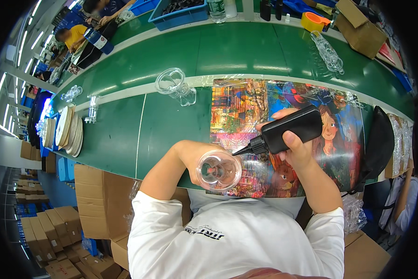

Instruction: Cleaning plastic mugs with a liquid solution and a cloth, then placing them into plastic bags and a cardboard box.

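Factory assembly line: long green workbench, stacked cardboard boxes, blue parts bins, co-workers along bench.

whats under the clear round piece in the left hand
The colourful picture mat on the green table lies below the clear round piece. The left hand behind it is mostly covered.

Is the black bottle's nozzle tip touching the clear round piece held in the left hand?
Cannot tell. In the head view the nozzle tip meets the clear piece's rim, with no visible gap, but overlap could hide one.
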### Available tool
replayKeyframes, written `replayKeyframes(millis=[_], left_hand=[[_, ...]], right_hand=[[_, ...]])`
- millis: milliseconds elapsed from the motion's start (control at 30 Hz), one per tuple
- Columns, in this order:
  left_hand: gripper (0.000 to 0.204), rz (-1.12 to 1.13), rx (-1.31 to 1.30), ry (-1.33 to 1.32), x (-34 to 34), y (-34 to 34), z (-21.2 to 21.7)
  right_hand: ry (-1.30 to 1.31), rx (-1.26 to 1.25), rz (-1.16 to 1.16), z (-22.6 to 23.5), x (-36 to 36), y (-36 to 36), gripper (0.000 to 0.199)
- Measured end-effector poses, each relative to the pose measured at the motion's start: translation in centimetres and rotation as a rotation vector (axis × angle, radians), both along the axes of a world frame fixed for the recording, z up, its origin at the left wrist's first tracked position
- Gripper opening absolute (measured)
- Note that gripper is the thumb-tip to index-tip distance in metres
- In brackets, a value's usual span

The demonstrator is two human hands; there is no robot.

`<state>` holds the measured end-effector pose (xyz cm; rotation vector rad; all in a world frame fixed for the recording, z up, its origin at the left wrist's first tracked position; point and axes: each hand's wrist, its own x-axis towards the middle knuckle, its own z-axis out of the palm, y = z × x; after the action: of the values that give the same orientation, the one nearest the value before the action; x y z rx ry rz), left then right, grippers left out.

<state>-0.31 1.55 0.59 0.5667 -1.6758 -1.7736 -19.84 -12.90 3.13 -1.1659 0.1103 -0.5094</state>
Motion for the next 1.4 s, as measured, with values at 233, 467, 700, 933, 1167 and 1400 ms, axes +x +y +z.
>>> replayKeyframes(millis=[233,467,700,933,1167,1400], left_hand=[[0.052,-0.002,-0.116,0.009,1.6,-0.2,-0.4],[0.058,0.299,0.108,0.016,1.2,0.9,1.4],[0.065,0.518,0.081,-0.06,1.0,1.3,1.5],[0.061,0.723,0.043,-0.099,0.3,0.9,2.1],[0.058,0.871,-0.049,-0.208,0.1,0.6,1.9],[0.064,0.912,-0.182,-0.137,0.3,-0.1,0.7]], right_hand=[[-0.047,-0.015,-0.108,-0.2,0.6,0.4,0.044],[-0.049,0.009,-0.151,-1.0,0.2,-0.1,0.044],[-0.144,0.004,-0.194,-1.0,0.4,0.0,0.037],[-0.083,-0.059,-0.27,-1.5,-0.1,-0.5,0.045],[-0.092,-0.118,-0.312,-0.8,-0.1,-0.2,0.044],[-0.075,-0.117,-0.354,-0.5,0.0,-0.1,0.044]])
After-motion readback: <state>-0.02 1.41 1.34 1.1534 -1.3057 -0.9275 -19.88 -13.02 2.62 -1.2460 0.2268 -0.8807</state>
